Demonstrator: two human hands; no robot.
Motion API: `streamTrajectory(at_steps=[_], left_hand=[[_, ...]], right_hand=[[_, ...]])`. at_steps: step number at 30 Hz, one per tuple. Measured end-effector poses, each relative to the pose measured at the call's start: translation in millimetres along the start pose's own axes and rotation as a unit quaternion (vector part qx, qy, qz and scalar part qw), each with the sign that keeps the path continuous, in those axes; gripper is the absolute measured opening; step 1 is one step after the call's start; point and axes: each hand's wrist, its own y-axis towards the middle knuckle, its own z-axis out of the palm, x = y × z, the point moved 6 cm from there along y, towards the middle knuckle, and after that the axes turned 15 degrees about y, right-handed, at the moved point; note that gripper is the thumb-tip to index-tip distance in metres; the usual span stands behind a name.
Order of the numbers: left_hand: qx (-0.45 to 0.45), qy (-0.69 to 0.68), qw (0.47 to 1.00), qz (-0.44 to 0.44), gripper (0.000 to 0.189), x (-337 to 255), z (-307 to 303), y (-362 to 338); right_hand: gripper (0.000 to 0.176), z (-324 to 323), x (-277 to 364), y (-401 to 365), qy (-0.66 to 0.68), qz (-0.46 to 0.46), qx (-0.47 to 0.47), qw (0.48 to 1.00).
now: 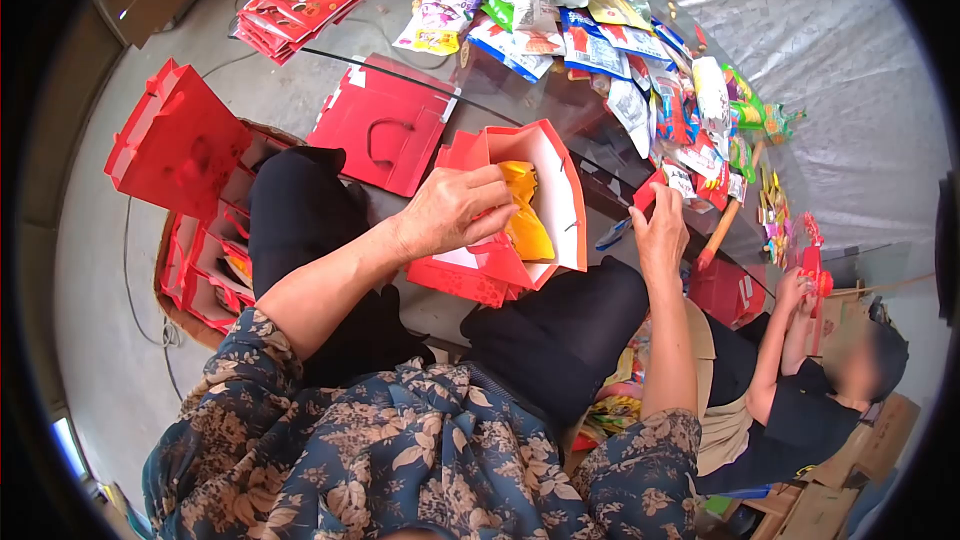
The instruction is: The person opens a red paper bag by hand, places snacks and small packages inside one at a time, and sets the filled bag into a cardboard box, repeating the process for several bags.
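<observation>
Red cardboard gift box w/ white inner walls (556, 180) sits dead centre, open top, above my lap, approx. between my knees. Looks light, thin-walled & stiff along the folds, but I'd guess a panel dents easily if squeezed; best hold is prob. a folded rim or corner, not mid-panel. Shiny yellow packet (531, 227) inside it: soft, prob. a bit slippery, best pinched by an edge.

My left hand (460, 208) is at the box's 9 o'clock side, back of hand up, fingers curled over the opening, tips beside the packet. Can't tell if they've got the rim, the packet or nothing. L forearm slants in from 8 o'clock, wrist nearly straight.

My right hand (661, 230) is at 3 o'clock, well apart from the box, thumb & index nearly together on a small flat red piece (648, 190), material unclear. Looks v. light; a fingertip pinch suits it. R forearm runs almost straight up toward 12, fingers pointing up, near the heap of multicoloured plastic snack packets (610, 40) at 1 o'clock.
</observation>
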Motion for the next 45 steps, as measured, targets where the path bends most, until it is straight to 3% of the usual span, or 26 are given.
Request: streamTrajectory(at_steps=[7,9,11,15,19,23,27,33,35,39,45], left_hand=[[0.001,0.007,1.0,0.011,0.01,-2,0,-2],[0.002,0.007,1.0,0.01,0.011,-2,1,-3],[0.004,0.003,1.0,0.009,0.011,-2,2,-3],[0.001,-0.006,1.0,0.015,0.012,-2,5,-2],[0.005,-0.003,1.0,0.022,0.013,-5,7,-2],[-0.005,-0.005,1.0,0.027,0.014,-6,5,-2],[-0.009,0.005,0.999,0.03,0.015,-6,4,-4],[-0.01,-0.002,0.999,0.03,0.015,-3,1,-5],[-0.003,0.005,1.0,0.03,0.015,-3,2,-4],[-0.006,-0.011,1.0,0.016,0.011,-4,2,-4],[0.009,-0.001,1.0,0.01,0.009,0,9,-8]], right_hand=[[0.011,-10,0,7,0.054,-0.053,-0.081,0.994],[0.013,-23,2,7,0.128,-0.053,-0.128,0.982],[0.01,-40,12,4,0.277,0.043,-0.161,0.946],[0.008,-65,61,-2,0.472,0.046,-0.165,0.865],[0.01,-54,108,-4,0.541,0.017,-0.096,0.835],[0.013,-11,127,1,0.538,0.014,-0.025,0.842],[0.013,19,147,22,0.404,-0.081,0.027,0.911],[0.022,4,149,26,0.402,-0.085,-0.036,0.911],[0.022,-1,127,19,0.415,-0.071,-0.078,0.904],[0.021,7,67,-7,0.414,0.104,-0.032,0.904],[0.025,65,5,-47,0.488,0.275,0.04,0.827]])
